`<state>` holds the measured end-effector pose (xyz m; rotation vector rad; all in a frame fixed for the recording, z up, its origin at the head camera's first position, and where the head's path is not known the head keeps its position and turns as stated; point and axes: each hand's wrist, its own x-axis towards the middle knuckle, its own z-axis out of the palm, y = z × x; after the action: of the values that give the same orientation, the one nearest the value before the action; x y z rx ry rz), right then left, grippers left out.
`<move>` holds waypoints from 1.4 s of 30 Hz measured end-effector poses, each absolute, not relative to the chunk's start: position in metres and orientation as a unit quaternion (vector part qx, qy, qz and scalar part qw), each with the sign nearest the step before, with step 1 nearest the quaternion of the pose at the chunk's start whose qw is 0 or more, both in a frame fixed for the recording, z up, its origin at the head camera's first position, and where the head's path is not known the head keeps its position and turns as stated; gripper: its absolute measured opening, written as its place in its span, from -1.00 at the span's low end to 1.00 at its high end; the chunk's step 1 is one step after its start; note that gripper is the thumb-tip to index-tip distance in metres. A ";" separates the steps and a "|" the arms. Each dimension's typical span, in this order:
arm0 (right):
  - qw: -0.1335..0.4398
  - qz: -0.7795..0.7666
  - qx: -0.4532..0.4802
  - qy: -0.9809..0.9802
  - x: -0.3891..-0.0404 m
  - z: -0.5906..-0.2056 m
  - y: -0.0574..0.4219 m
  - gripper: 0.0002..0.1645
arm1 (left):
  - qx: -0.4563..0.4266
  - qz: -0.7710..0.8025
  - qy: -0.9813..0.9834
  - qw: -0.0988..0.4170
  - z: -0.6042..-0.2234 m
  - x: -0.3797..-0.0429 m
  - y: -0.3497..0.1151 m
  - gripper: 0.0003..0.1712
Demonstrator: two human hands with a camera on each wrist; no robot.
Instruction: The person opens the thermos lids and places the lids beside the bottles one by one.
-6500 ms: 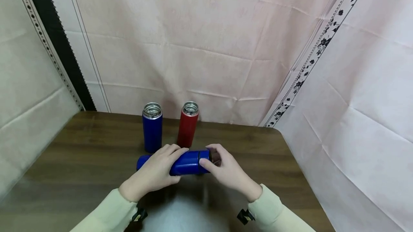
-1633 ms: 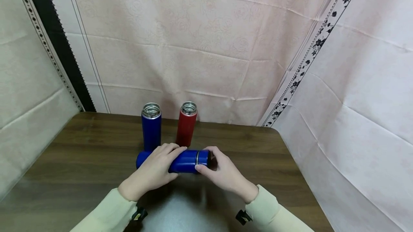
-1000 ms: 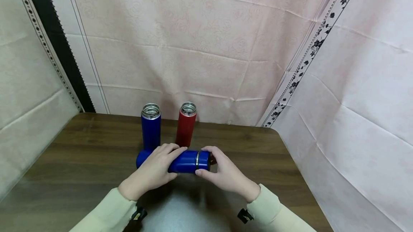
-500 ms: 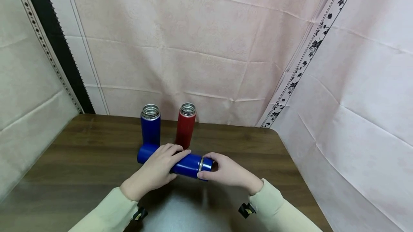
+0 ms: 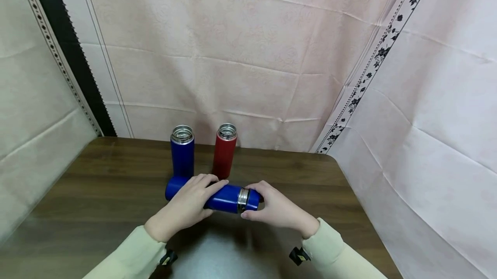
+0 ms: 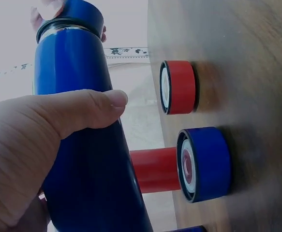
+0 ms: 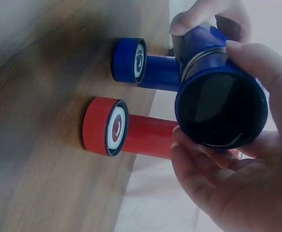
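Note:
A blue vacuum flask lies sideways, held above the table, its right end slightly lower. My left hand grips its body, thumb across it in the left wrist view. At the right end my right hand holds the flask's blue lid between thumb and fingers. A silver neck band shows between lid and body. In the right wrist view the lid's outer end looks dark and hollow. Behind the hands stand an uncapped blue flask and an uncapped red flask.
A loose red lid and a loose blue lid rest on the wooden table; the head view hides them behind the hands. Pale cloth hangs behind the table and at both sides.
My right hand has shifted the lid rightward, and a wider silver band now shows at the neck. The held flask has tilted down to the right since a second ago. Both standing flasks stay put.

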<state>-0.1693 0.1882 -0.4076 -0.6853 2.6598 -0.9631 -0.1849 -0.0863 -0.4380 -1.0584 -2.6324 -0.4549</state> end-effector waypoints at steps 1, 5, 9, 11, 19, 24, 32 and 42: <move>0.110 -0.326 -0.238 0.909 -0.170 -0.408 0.189 -0.23 | -0.364 -0.157 -0.908 0.137 -0.437 -0.185 -0.087 -0.04; 0.081 -0.305 -0.240 0.918 -0.172 -0.411 0.194 -0.18 | -0.342 -0.158 -0.916 0.140 -0.435 -0.187 -0.092 -0.05; 0.060 -0.294 -0.220 0.928 -0.176 -0.417 0.206 -0.15 | -0.323 -0.173 -0.922 0.124 -0.434 -0.188 -0.094 -0.07; 0.056 -0.292 -0.212 0.931 -0.179 -0.421 0.211 -0.13 | -0.321 -0.182 -0.922 0.115 -0.433 -0.188 -0.094 -0.07; 0.054 -0.302 -0.191 0.932 -0.184 -0.434 0.229 -0.10 | -0.315 -0.208 -0.921 0.099 -0.432 -0.190 -0.085 -0.05; 0.040 -0.306 -0.167 0.936 -0.185 -0.439 0.240 -0.11 | -0.328 -0.239 -0.906 0.121 -0.425 -0.196 -0.075 -0.04; 0.038 -0.317 -0.125 0.939 -0.190 -0.455 0.252 -0.12 | -0.325 -0.277 -0.891 0.153 -0.406 -0.206 -0.049 -0.03; 0.012 -0.331 -0.106 0.938 -0.193 -0.473 0.265 -0.15 | -0.325 -0.355 -0.853 0.204 -0.392 -0.222 -0.007 -0.05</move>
<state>-0.1932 0.2655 -0.4726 -0.3317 2.9238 -1.0324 -0.2220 -0.0068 -0.3919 -0.9060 -2.3788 -0.9894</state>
